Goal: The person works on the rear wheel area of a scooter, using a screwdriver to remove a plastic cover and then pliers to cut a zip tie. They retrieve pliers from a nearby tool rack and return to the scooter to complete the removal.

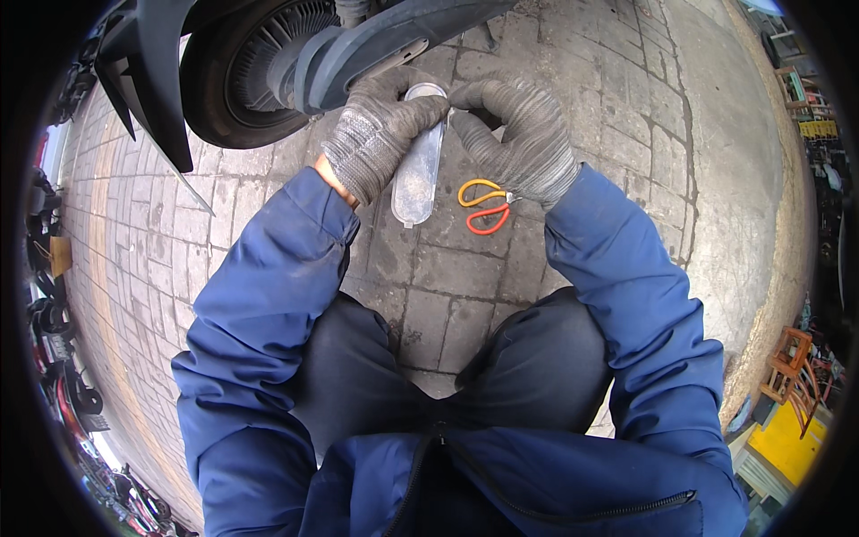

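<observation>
My left hand [380, 130], in a grey knitted glove, grips a long, narrow, translucent plastic cover [415, 183] with rounded ends. Its thumb presses across the upper part of the cover, whose lower end looks dusty and points toward me. My right hand [523, 134], gloved alike, pinches at the cover's upper right edge with thumb and forefinger; the exact contact is partly hidden. Below the right palm show the yellow-orange and red handles of a pair of scissors [483, 208]. The blades are hidden by that hand, so I cannot tell if it holds them.
Beyond my left hand stands a vehicle's wheel [259, 76] with dark plastic bodywork [385, 49] around it. Grey paving bricks [447, 268] lie beneath. A brown wooden stool [787, 365] and a yellow panel [792, 445] are at the far right. Cluttered parts [67, 385] line the left edge.
</observation>
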Motion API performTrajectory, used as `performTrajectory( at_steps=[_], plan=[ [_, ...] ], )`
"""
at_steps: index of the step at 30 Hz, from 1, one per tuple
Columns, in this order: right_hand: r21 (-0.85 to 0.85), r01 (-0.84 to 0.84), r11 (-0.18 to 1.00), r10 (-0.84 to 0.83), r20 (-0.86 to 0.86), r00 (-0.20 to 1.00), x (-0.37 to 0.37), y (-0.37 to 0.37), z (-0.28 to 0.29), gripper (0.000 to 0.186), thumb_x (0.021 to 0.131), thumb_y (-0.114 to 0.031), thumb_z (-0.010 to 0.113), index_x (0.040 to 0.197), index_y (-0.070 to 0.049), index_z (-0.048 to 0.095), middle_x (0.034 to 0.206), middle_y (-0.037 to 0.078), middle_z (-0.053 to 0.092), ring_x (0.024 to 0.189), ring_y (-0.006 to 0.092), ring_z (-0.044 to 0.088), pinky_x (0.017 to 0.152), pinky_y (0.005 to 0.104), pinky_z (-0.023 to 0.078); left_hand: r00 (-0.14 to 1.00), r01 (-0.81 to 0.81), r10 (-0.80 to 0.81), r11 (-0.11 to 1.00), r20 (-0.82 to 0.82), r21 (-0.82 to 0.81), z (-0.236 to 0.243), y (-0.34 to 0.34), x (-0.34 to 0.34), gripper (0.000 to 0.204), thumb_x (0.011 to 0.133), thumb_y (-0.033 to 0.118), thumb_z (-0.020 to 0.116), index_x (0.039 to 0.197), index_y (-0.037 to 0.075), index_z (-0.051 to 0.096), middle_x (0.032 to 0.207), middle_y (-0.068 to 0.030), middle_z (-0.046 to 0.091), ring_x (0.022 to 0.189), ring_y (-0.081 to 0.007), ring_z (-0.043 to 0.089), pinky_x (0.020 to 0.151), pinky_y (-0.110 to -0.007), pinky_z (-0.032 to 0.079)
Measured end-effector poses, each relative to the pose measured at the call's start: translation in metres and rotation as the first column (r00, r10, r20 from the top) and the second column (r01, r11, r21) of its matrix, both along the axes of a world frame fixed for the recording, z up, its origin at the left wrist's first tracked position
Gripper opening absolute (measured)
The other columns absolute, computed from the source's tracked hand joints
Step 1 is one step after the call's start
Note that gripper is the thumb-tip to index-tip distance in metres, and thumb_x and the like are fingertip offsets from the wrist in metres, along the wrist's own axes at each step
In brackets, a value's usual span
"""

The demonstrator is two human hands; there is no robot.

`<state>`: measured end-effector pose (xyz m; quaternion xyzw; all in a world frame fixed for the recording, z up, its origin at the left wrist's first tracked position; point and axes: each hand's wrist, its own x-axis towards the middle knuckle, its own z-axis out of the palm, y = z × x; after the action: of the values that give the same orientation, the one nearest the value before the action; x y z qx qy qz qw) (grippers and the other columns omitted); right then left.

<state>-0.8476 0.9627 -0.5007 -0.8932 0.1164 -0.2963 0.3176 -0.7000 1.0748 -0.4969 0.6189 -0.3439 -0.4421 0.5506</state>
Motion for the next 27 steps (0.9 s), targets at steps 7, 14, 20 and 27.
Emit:
performTrajectory(
  at_steps=[7,14,20,27],
  plan=[
    [0.404,0.062,0.913,-0.056,-0.026,0.998,0.002,0.0082,0.0001,0.015,0.08,-0.008,0.067,0.094,-0.002,0.065,0.078,0.01,0.065,0.068,0.0152,0.062,0.063,0.0298,0.051,0.998,-0.026,0.031,0.997,0.062,-0.071,-0.0038,-0.0026,-0.0018,0.024,0.085,0.015,0.063,0.104,0.0,0.061,0.085,-0.0049,0.061,0.075,-0.012,0.058,0.069,-0.026,0.049],
    [0.26,0.019,0.965,-0.02,0.002,1.0,-0.0015,0.004,0.0042,0.014,0.08,-0.004,0.069,0.094,-0.001,0.066,0.082,0.007,0.066,0.071,0.0108,0.062,0.064,0.0247,0.051,0.991,-0.113,0.112,0.994,-0.067,-0.01,-0.0026,-0.0039,-0.0035,0.023,0.088,0.016,0.06,0.105,0.001,0.062,0.087,-0.0046,0.063,0.073,-0.011,0.058,0.065,-0.025,0.049],
    [0.212,0.065,0.975,-0.059,-0.037,0.998,0.0011,0.0032,0.0003,0.018,0.077,-0.011,0.068,0.093,-0.002,0.066,0.078,0.013,0.063,0.067,0.021,0.062,0.064,0.0326,0.051,0.992,-0.113,0.109,0.991,-0.061,-0.066,-0.0027,-0.0042,-0.0058,0.024,0.089,0.019,0.059,0.105,0.002,0.064,0.086,-0.0038,0.064,0.071,-0.01,0.058,0.064,-0.024,0.049],
    [0.22,0.05,0.974,-0.027,-0.106,0.994,-0.0006,0.0028,0.0005,0.014,0.08,-0.004,0.069,0.093,0.0,0.066,0.083,0.008,0.066,0.072,0.0119,0.063,0.064,0.025,0.052,0.995,-0.084,0.08,0.995,-0.061,-0.063,0.0002,-0.0022,-0.004,0.027,0.09,0.021,0.057,0.108,0.003,0.065,0.089,-0.0038,0.063,0.075,-0.0103,0.058,0.067,-0.025,0.051]
  ],
)
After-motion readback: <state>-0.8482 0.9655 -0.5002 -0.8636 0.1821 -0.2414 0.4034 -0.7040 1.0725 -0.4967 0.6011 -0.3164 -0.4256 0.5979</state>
